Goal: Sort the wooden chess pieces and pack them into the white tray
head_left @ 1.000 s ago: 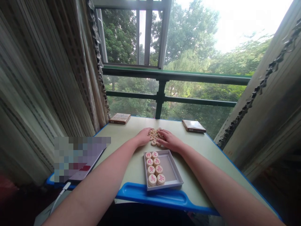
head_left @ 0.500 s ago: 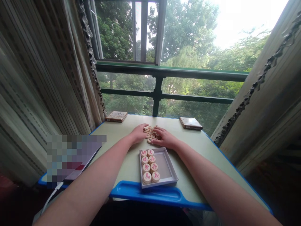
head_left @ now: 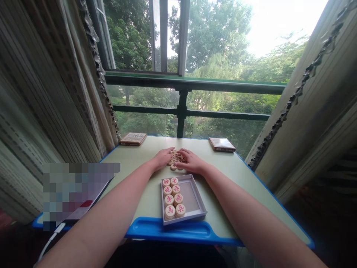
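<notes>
Around a loose pile of wooden Chinese chess pieces (head_left: 173, 162), my two hands are cupped from either side. My left hand (head_left: 162, 158) lies along the pile's left edge, fingers stretched forward and apart from the thumb. My right hand (head_left: 192, 162) spreads its fingers over the right part of the pile, touching pieces and hiding some of them. Nearer to me stands a shallow white box (head_left: 203, 208). Stacked round chess pieces with red characters (head_left: 178, 199) fill its left side in two columns; the bare bottom shows on its right.
The pale table (head_left: 223, 175) has a blue rim with a moulded tray (head_left: 173, 230) at the front. Two flat boxes lie at the far corners, one left (head_left: 133, 139) and one right (head_left: 222, 144). A blurred-out device with a white cable (head_left: 51, 238) occupies the left edge.
My right hand has shifted slightly left over the pile, its fingers closer to my left hand. The whole view has swung a little to the right. The boxed pieces stay as they were.
</notes>
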Demonstrator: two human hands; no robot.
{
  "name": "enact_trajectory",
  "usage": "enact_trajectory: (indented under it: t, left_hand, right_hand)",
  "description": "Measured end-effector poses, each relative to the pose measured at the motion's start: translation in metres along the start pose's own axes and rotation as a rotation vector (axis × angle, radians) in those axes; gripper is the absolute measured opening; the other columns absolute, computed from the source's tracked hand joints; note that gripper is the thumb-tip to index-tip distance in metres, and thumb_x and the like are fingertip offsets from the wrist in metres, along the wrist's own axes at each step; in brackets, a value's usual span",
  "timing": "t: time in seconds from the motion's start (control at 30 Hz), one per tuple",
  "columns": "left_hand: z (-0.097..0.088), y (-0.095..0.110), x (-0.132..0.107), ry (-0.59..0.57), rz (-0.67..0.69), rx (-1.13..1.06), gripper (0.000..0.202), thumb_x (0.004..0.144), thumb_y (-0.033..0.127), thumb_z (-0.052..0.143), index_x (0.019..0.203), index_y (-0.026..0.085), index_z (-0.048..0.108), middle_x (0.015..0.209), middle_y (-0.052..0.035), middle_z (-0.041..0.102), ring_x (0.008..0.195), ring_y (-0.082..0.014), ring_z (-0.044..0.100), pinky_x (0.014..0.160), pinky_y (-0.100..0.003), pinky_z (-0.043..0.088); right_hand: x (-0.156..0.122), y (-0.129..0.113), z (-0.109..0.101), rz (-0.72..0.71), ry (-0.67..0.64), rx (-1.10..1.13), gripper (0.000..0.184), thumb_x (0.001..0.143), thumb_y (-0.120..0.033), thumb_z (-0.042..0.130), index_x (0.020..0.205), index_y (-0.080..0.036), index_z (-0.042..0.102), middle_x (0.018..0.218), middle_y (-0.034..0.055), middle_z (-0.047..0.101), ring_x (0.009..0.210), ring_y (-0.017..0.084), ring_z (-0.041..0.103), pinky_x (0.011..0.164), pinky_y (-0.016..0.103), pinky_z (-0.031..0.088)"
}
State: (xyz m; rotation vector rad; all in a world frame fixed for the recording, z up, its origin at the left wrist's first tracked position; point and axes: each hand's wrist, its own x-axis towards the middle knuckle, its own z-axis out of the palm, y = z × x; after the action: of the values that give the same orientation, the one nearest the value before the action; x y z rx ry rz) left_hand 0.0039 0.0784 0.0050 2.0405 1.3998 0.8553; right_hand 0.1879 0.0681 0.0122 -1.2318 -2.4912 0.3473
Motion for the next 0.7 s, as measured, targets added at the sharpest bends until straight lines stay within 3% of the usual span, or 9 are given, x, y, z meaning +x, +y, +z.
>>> enact_trajectory:
  t: [0.17,0.33,0.6,0.7]
  left_hand:
    - [0.001,-0.002,0.0,-0.004,-0.025,-0.03,0.054,0.074,0.016,0.04,0.127,0.01,0.048,0.135,-0.0107,0.047,0.125,-0.0202,0.042,0.107,-0.03,0.027]
    - [-0.001,0.004,-0.004,0.012,-0.042,-0.037,0.052,0.075,0.018,0.041,0.125,0.009,0.05,0.134,-0.0124,0.048,0.124,-0.0217,0.042,0.107,-0.031,0.028]
    - [-0.003,0.008,-0.009,-0.01,-0.056,-0.048,0.048,0.074,0.018,0.041,0.12,0.011,0.054,0.132,-0.0107,0.05,0.124,-0.0201,0.043,0.107,-0.03,0.028]
    - [-0.002,0.006,-0.008,-0.012,-0.059,-0.033,0.047,0.075,0.017,0.04,0.119,0.01,0.054,0.133,-0.012,0.049,0.125,-0.0205,0.041,0.108,-0.031,0.026]
  right_hand:
    - [0.006,0.003,-0.003,0.1,0.048,-0.09,0.083,0.073,-0.074,0.04,0.137,-0.021,0.037,0.146,0.0107,0.029,0.134,0.03,0.022,0.109,0.043,0.019]
    - [0.004,0.003,-0.005,0.072,0.052,-0.154,0.073,0.076,-0.072,0.037,0.127,-0.022,0.049,0.131,0.0104,0.047,0.123,0.027,0.037,0.103,0.039,0.027]
    - [-0.003,0.008,-0.007,0.172,0.097,-0.242,0.074,0.076,-0.073,0.035,0.123,-0.019,0.053,0.123,0.014,0.049,0.117,0.029,0.04,0.098,0.039,0.032]
    - [0.0,0.012,-0.007,0.222,0.108,-0.247,0.062,0.083,-0.064,0.032,0.12,-0.02,0.056,0.123,0.0129,0.051,0.117,0.027,0.041,0.098,0.037,0.032]
